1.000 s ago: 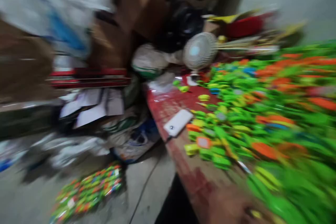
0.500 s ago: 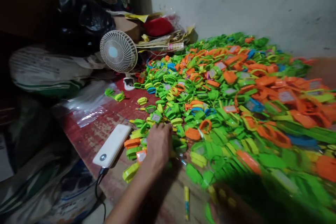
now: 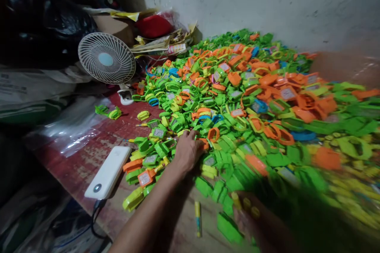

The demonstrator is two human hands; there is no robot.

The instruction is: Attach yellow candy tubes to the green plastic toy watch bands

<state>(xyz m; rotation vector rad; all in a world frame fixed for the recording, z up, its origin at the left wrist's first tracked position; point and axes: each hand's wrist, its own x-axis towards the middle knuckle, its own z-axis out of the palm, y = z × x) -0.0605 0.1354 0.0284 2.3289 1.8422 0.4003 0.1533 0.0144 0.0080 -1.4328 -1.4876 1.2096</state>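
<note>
Toy wristbands (image 3: 219, 99), mostly green with orange, yellow and some blue, lie heaped and tangled beyond and to the right of the left hand (image 3: 187, 151); many have pale square faces. Just left of that hand sits a looser cluster, including an orange band (image 3: 145, 178) with its patterned face up. Several yellow sticks (image 3: 246, 204) jut from the dim, blurred right hand (image 3: 253, 223). A lone stick (image 3: 198, 218), yellow with blue markings, lies left of it on the desk (image 3: 209, 227).
</note>
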